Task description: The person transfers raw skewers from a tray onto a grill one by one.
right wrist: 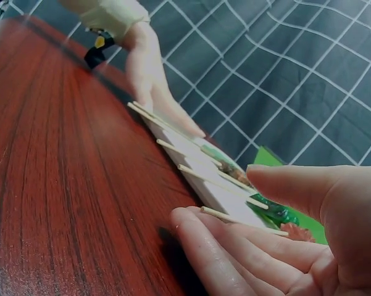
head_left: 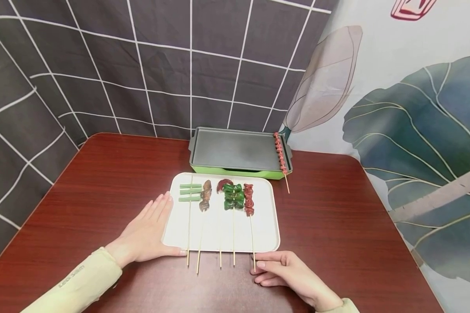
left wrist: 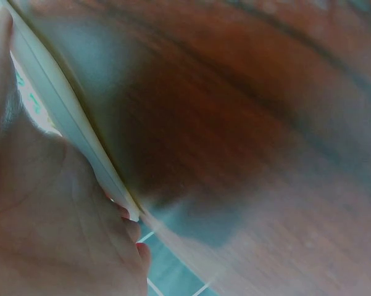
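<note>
My left hand (head_left: 150, 228) lies along the left side of a white tray (head_left: 215, 234), fingers extended at its edge and thumb along the front rim. Several skewers rest on the tray with their sticks over the front rim: green stalks (head_left: 190, 192), brown pieces (head_left: 205, 195), a dark red curled piece (head_left: 224, 184), green pepper-like pieces (head_left: 233, 202) and red meat-like pieces (head_left: 248, 200). At the front right corner is my right hand (head_left: 280, 271), its fingers under the stick of the red-piece skewer (right wrist: 241, 221). The thumb stands apart above that stick in the right wrist view.
Behind the tray stands a dark grill plate (head_left: 235, 150) on a green base (head_left: 235, 171). A skewer of red pieces (head_left: 280, 152) lies at its right end, stick jutting forward. Everything is on a reddish-brown wooden table (head_left: 329, 208), with a grid-patterned cloth (head_left: 160, 65) behind.
</note>
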Demonstrator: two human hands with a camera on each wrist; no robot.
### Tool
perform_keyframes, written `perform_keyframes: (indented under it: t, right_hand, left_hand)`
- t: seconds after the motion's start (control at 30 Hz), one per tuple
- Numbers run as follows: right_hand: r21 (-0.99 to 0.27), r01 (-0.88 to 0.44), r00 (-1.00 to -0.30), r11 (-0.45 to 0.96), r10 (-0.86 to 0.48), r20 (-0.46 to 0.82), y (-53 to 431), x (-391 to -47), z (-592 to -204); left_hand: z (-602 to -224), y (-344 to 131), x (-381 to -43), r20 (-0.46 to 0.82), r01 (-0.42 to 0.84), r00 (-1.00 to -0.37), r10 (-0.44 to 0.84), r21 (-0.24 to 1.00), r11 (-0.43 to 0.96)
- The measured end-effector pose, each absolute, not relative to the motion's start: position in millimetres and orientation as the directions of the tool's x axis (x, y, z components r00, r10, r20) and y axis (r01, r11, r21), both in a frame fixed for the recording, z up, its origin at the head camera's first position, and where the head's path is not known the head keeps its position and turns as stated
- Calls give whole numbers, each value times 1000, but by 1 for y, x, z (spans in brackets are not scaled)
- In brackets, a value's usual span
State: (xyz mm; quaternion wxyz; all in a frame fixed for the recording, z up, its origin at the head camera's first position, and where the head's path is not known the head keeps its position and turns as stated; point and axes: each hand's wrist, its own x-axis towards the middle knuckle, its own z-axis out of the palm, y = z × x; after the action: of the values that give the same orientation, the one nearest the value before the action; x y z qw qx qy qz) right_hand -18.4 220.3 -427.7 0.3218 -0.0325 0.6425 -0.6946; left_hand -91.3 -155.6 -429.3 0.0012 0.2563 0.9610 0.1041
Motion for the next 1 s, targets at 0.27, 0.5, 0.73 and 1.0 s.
perform_keyframes:
  t: [0.27, 0.5, 0.73, 1.0]
  right_hand:
    - [-908, 419, -806, 22, -452, -382, 219, -19, -427]
    - [-923, 384, -838, 5, -419, -350, 218, -22, -425]
    - [-926, 377, -851, -12, -399, -341, 215, -24, -425]
    - [-935, 355, -866, -22, -385, -320, 217, -22, -424]
  left_hand:
    - [-430, -156, -93, 20, 487, -870, 492, 188, 853]
    - [-430, -156, -92, 21, 486, -871, 491, 188, 854]
    - [-431, -156, -92, 23, 484, -872, 489, 185, 855]
    - [-433, -157, -92, 24, 485, -872, 489, 186, 855]
